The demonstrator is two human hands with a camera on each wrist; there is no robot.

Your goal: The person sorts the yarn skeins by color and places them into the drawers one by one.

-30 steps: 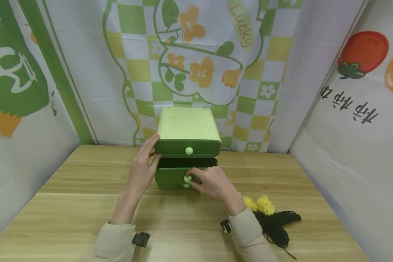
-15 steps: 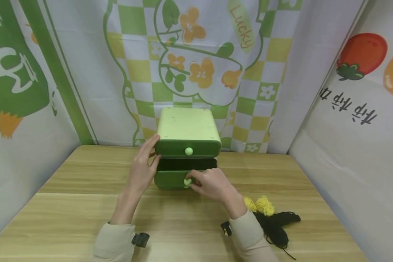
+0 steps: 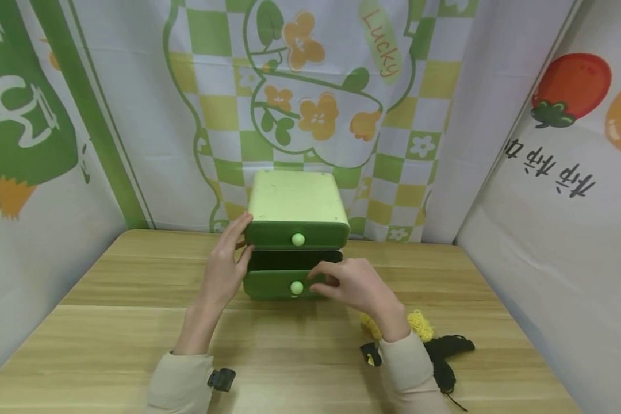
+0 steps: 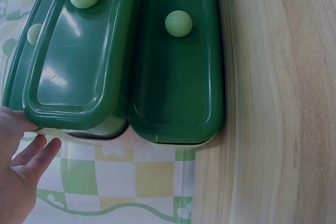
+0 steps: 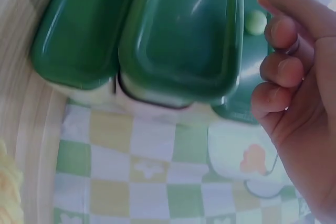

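A small pale-green cabinet (image 3: pixel 297 195) with dark green drawer fronts stands on the table. Its middle drawer (image 3: pixel 269 283) is pulled out, and the inside looks dark. The top drawer (image 3: pixel 274 234) is closed; the bottom drawer (image 4: pixel 178 87), also closed, shows in the left wrist view. At the cabinet's left front edge my left hand (image 3: pixel 223 267) rests with extended fingers and thumb against the side. My right hand (image 3: pixel 354 284) hovers just right of the middle drawer's round knob (image 3: pixel 296 287), fingers loosely bent and holding nothing.
Yellow yarn (image 3: pixel 420 325) and black yarn (image 3: pixel 449 346) lie on the wooden table (image 3: pixel 134 328) at the right, partly behind my right forearm. A checked, flowered curtain (image 3: pixel 321 69) hangs behind the cabinet. White printed sheets border both sides.
The middle drawer has come out further toward me. My right hand has let go of its knob and moved off to the right. The left hand stays in place.
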